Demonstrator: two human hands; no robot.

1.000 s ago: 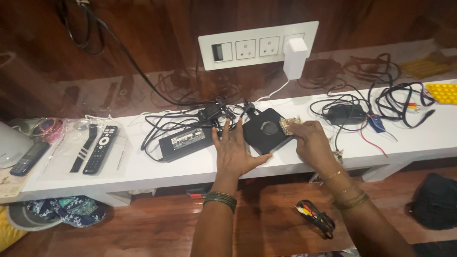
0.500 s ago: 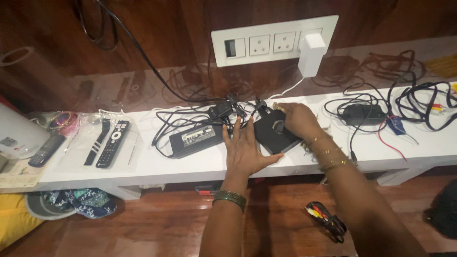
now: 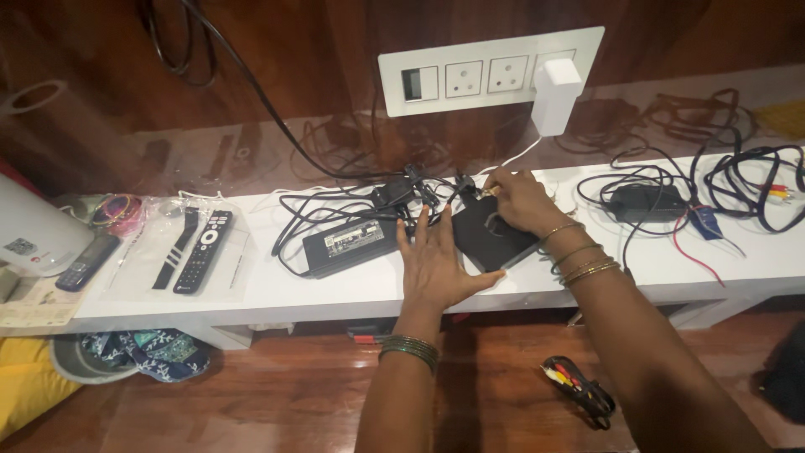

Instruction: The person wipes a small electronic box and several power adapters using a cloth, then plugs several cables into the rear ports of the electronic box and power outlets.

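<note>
The left hand [image 3: 436, 264] lies flat, fingers [image 3: 419, 231] spread and gripping nothing, palm down on the long white counter [image 3: 293, 294] against the left edge of a small flat black square box [image 3: 490, 235]. The right hand [image 3: 520, 201] rests on the box's far edge, at about one o'clock from the left hand; its fingertips pinch together at the tangle of thin black cables [image 3: 419, 189] behind the box, though I cannot tell just what they pinch. The box sits near the middle of the counter, tilted a little.

At nine o'clock from the left hand, just beside it, lies a black rectangular power adapter [image 3: 348, 245] with a pale label. Further that way two slim black remote controls [image 3: 193, 250] rest on a clear plastic sleeve. At twelve o'clock a white wall socket panel [image 3: 470, 75] carries a white plug-in charger [image 3: 555, 94]. At three o'clock, well apart, lies a second black adapter [image 3: 641, 201] among looped wires.
</note>
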